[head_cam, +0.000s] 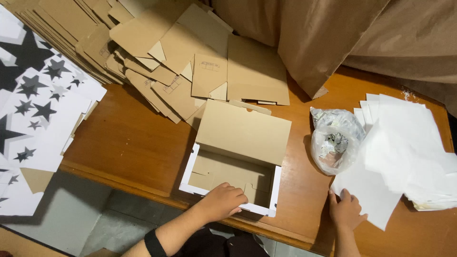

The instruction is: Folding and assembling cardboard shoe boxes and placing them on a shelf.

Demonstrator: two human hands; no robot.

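The left hand [223, 202] is laid over the near wall of an open cardboard box [235, 164], fingers curled together over the rim and reaching inside; the wall is gripped rather than merely touched, as far as can be seen. The right hand [346, 209] is pressed flat, fingers spread apart, on the lowest corner of a loose stack of white paper sheets [404, 152]; nothing is clamped in it.

The box stands at the near edge of the wooden bench [128, 143], its lid tilted up and back, its outer edge white and its inside plain brown. It is judged light and fairly stiff but easily dented at the walls, so hold is best taken at a corner or along a folded rim, not at the thin lid. The paper is judged light, limp and slippery sheet on sheet; a single sheet is best pinched at a free corner.

Between box and paper lies a clear plastic bag [335, 138] with small crumpled pieces inside, just beside the sheets. Behind the box a spread of flat brown cardboard blanks [190, 62] is heaped. At the far left, white sheets printed with black and grey stars [38, 104] overhang the bench. A brown cloth [333, 33] hangs at the back.
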